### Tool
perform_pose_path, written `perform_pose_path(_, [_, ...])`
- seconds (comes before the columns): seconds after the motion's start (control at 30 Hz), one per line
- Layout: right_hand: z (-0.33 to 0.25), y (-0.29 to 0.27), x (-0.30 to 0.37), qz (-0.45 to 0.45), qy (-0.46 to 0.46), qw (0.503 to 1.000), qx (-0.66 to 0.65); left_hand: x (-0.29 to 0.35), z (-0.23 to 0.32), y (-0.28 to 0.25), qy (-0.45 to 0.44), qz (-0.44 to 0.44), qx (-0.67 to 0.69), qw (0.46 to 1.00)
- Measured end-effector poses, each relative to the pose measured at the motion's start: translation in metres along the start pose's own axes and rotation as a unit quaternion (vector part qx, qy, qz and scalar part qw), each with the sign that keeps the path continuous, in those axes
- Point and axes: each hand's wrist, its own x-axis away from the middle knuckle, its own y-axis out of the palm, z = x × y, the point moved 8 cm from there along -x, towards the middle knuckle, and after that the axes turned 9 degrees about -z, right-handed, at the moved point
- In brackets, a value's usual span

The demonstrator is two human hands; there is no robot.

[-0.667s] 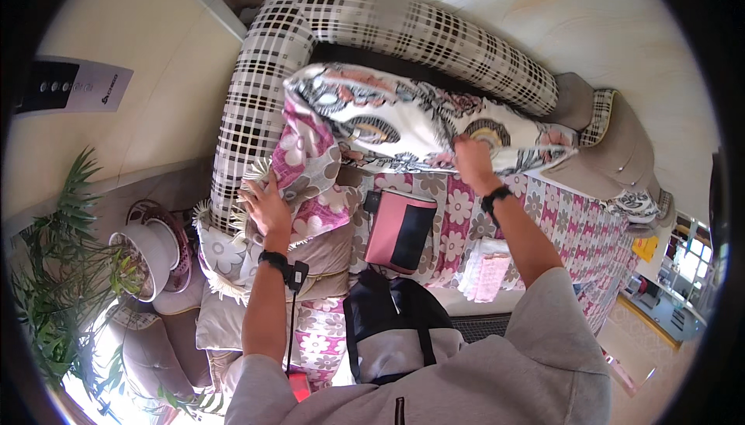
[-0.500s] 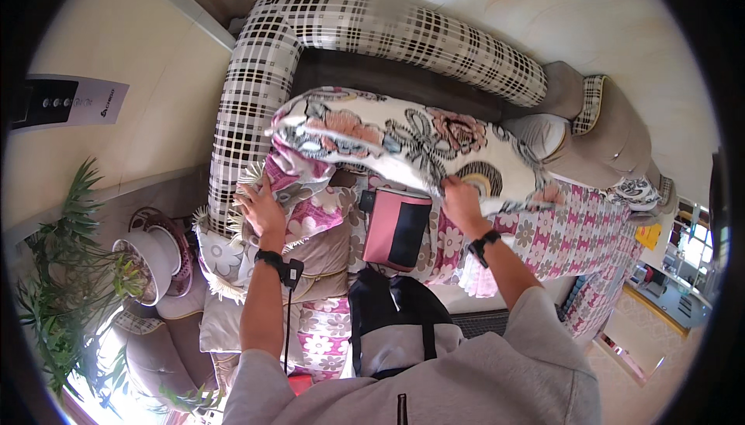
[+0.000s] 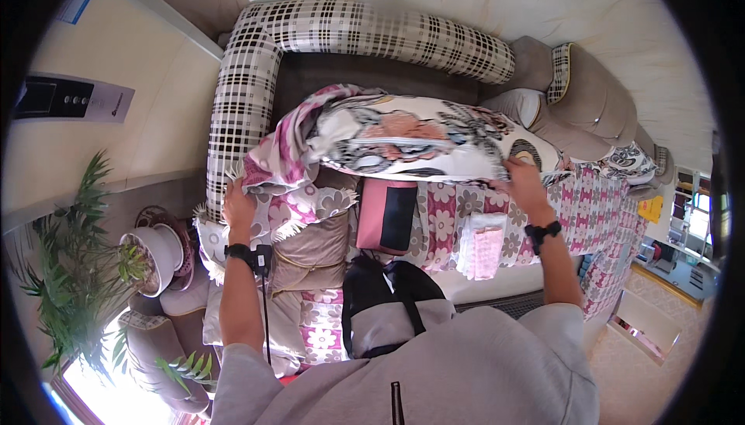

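A long white cushion (image 3: 434, 134) printed with orange and dark flowers lies at a slant across the sofa seat. Near its right end, my right hand (image 3: 527, 186) is closed on the cushion's near edge. At the left, my left hand (image 3: 237, 204) pinches the border of a pink and grey floral fringed sofa cover (image 3: 281, 157). Part of this cover is folded up against the cushion's left end. Just below the cushion sits a pink and black box-shaped item (image 3: 386, 215). A wristband is on each of my wrists, and a cable hangs from the left one.
Plaid bolsters (image 3: 388, 31) line the sofa's back and left side. A black and grey backpack (image 3: 392, 301) rests close to my body. Folded pink and white cloths (image 3: 483, 246) lie at the seat edge. Left stand a white plant pot (image 3: 155, 258) and a leafy plant (image 3: 58, 254).
My right hand has moved right with the cushion's edge, and the cushion sits lower at that end. My left hand has shifted slightly left, and the pink cover has risen over the cushion's left end.
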Motion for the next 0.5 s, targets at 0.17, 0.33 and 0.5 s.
perform_pose_path(0.17, [0.067,-0.036,0.057,0.017,0.044,0.999,0.004,0.016,-0.018,-0.001,0.04,0.012,0.029,0.999])
perform_pose_path(0.33, [0.144,-0.08,0.13,0.036,0.102,0.993,0.043,0.035,-0.01,0.003,0.071,0.028,0.008,0.997])
perform_pose_path(0.5, [0.22,-0.127,0.181,0.046,0.169,0.976,0.132,0.036,0.019,0.007,0.097,0.068,-0.027,0.993])
